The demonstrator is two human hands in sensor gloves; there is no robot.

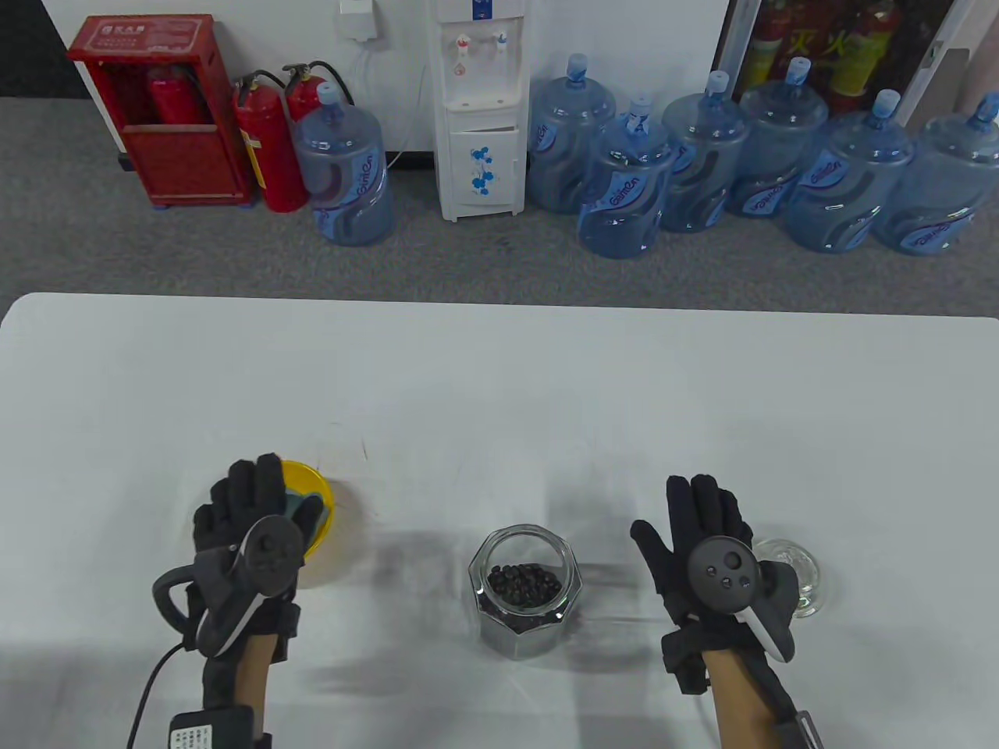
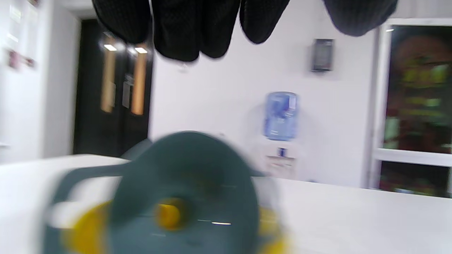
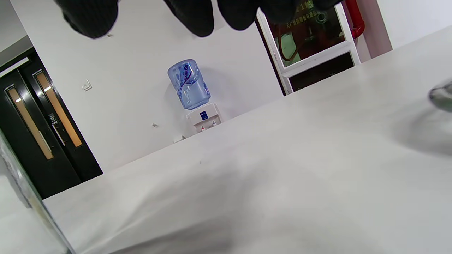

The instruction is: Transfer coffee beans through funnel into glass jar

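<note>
Yellow bowl (image 1: 321, 499) and funnel (image 2: 183, 197) are sitting under the open, empty left hand (image 1: 254, 538); the right hand (image 1: 706, 546) is hovering released near the desk's (image 1: 499, 374) front edge, risking a clumsy grab tipping them.

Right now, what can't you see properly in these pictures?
- Yellow bowl: table view, the left hand covers most of it, so its contents are hidden.
- Green funnel: left wrist view, blurred and cut off by the bottom edge.
- Clear glass lid: table view, partly behind the right hand.
- Glass jar: right wrist view shows only a sliver at the left edge.
</note>
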